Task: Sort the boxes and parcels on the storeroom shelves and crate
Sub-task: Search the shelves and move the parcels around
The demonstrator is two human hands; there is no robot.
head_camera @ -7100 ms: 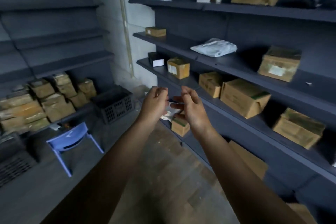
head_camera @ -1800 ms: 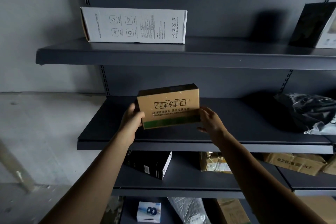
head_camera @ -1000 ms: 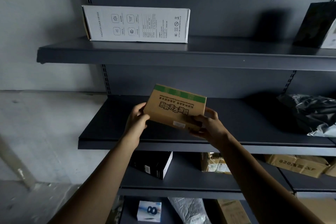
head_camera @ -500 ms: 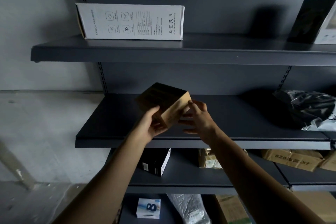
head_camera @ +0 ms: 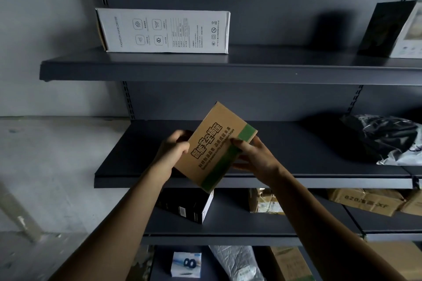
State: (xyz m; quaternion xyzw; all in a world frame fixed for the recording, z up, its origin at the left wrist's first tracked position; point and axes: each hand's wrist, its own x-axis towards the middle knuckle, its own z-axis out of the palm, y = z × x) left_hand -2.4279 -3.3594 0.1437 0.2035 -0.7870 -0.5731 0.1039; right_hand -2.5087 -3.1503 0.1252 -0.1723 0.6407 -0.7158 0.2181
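Note:
I hold a small brown cardboard box with a green stripe and dark printed characters in front of the middle dark shelf. The box is tilted, its printed face toward me. My left hand grips its left edge with curled fingers. My right hand holds the right side, thumb over the green stripe and fingers underneath. The box hangs just above the shelf's front edge, not resting on it.
A long white box lies on the upper shelf, a dark-and-white box at its right. A crumpled grey-black parcel bag lies right on the middle shelf. Below are a black box, taped cartons, a small blue-white box and a white bag.
I have kept turning the box in both hands; half a second ago its dark edge faced me, now its printed face with the green stripe shows, tilted diagonally.

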